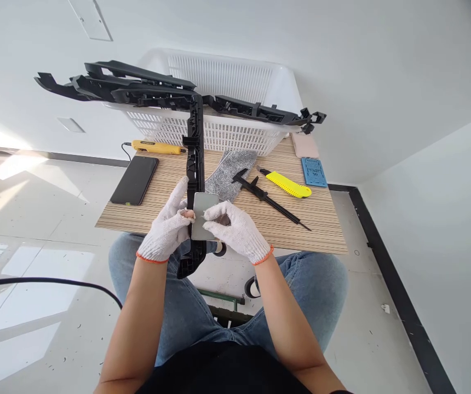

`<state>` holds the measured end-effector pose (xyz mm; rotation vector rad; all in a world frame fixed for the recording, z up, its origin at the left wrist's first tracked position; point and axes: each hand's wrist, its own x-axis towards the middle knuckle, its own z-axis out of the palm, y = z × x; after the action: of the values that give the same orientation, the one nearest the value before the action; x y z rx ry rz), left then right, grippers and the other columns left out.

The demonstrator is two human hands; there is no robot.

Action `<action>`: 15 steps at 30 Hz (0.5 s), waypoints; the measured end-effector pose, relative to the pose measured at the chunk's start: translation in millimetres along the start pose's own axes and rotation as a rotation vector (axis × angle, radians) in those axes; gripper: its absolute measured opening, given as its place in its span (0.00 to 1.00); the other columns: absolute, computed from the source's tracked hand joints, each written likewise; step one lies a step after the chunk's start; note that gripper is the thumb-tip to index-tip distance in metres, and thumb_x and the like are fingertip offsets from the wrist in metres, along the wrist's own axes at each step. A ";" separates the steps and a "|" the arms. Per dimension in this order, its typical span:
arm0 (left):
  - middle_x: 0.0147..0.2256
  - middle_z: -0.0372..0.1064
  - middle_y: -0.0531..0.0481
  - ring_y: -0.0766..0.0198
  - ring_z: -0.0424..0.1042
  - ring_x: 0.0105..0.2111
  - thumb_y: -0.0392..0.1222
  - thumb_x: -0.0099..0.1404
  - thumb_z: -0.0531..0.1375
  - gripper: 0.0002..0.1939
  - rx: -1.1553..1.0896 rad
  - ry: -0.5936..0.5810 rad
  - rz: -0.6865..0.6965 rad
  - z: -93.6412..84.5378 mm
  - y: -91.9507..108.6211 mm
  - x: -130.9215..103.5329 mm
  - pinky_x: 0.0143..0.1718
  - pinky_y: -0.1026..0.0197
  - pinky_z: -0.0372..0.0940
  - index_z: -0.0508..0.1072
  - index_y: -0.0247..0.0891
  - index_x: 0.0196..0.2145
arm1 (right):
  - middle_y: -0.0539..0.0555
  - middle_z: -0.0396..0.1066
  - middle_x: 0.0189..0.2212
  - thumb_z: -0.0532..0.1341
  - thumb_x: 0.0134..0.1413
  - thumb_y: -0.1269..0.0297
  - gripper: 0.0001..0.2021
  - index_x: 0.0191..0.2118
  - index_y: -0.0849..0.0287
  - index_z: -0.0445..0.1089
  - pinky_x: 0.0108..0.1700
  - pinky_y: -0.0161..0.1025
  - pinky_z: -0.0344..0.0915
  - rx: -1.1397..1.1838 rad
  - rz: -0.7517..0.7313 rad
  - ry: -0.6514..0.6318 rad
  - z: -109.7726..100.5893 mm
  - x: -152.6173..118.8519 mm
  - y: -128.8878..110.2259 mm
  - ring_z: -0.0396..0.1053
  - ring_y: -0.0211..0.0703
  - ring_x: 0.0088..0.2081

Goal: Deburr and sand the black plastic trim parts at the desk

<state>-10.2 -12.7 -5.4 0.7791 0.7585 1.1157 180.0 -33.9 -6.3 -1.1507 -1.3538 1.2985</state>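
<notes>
Both hands wear white knitted gloves with orange cuffs. My left hand (167, 229) is closed around a long black plastic trim piece (195, 139). The piece runs from the basket side of the table down over its front edge, and its hooked lower end hangs above my knees. Its thumb tip, bare through the glove, lies close to the edge of a flat grey rectangular pad (201, 227). My right hand (234, 227) pinches this pad, which lies across the trim piece and hides part of it.
A white plastic basket (235, 127) bears several black trim pieces (128, 87). On the wood-patterned table (260, 230) are a phone (135, 179), yellow corded tool (157, 147), grey cloth (228, 169), black caliper (266, 198), yellow utility knife (288, 184), blue block (313, 172) and pink pad (305, 145).
</notes>
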 end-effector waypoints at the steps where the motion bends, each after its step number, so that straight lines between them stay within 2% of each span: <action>1: 0.27 0.65 0.59 0.74 0.66 0.25 0.30 0.52 0.73 0.55 -0.005 0.011 0.011 -0.4 -0.5 0.4 0.23 0.75 0.58 0.61 0.48 0.75 | 0.52 0.80 0.45 0.69 0.54 0.58 0.08 0.38 0.53 0.74 0.45 0.42 0.76 0.005 0.003 0.040 0.1 0.0 -0.1 0.76 0.41 0.40; 3: 0.27 0.64 0.60 0.74 0.65 0.25 0.29 0.51 0.74 0.55 -0.008 0.036 0.028 -1.0 -1.2 0.8 0.24 0.75 0.59 0.62 0.47 0.74 | 0.52 0.80 0.48 0.67 0.57 0.56 0.09 0.41 0.52 0.73 0.45 0.43 0.76 0.021 0.011 0.139 0.6 0.1 -0.2 0.76 0.41 0.41; 4: 0.26 0.64 0.60 0.74 0.65 0.24 0.29 0.52 0.73 0.55 -0.006 0.035 0.027 -1.1 -1.4 0.9 0.24 0.75 0.59 0.61 0.47 0.74 | 0.53 0.80 0.49 0.67 0.57 0.56 0.09 0.41 0.52 0.73 0.46 0.43 0.75 0.011 0.009 0.144 0.9 0.1 -0.2 0.76 0.41 0.41; 7: 0.26 0.65 0.59 0.73 0.65 0.24 0.30 0.54 0.72 0.55 0.002 0.004 0.013 -0.3 -0.6 0.7 0.24 0.74 0.60 0.59 0.49 0.76 | 0.52 0.81 0.46 0.69 0.55 0.57 0.09 0.39 0.53 0.73 0.47 0.43 0.75 -0.055 -0.004 0.040 1.9 0.1 0.4 0.76 0.41 0.40; 11: 0.28 0.64 0.60 0.75 0.66 0.25 0.27 0.53 0.73 0.57 -0.027 0.009 0.037 2.1 1.0 0.2 0.27 0.75 0.62 0.58 0.48 0.76 | 0.52 0.80 0.47 0.67 0.58 0.56 0.09 0.41 0.53 0.73 0.47 0.43 0.75 -0.024 0.007 0.135 2.5 0.4 1.3 0.76 0.40 0.39; 14: 0.28 0.65 0.60 0.74 0.65 0.24 0.28 0.54 0.72 0.56 -0.031 -0.012 0.004 2.2 1.1 0.2 0.27 0.75 0.62 0.58 0.50 0.76 | 0.52 0.81 0.45 0.68 0.54 0.57 0.09 0.39 0.53 0.73 0.47 0.43 0.74 -0.081 -0.011 0.040 2.7 0.6 1.0 0.76 0.41 0.39; 15: 0.27 0.64 0.60 0.74 0.65 0.24 0.28 0.54 0.72 0.56 -0.032 -0.012 0.001 1.9 0.9 0.4 0.27 0.75 0.62 0.58 0.50 0.76 | 0.52 0.81 0.44 0.68 0.54 0.57 0.09 0.38 0.53 0.73 0.46 0.43 0.74 -0.077 -0.014 0.047 2.9 0.6 0.7 0.76 0.42 0.39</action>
<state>-8.9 -12.4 -3.7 0.7582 0.7290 1.1209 177.1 -33.8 -7.1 -1.2146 -1.3856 1.2110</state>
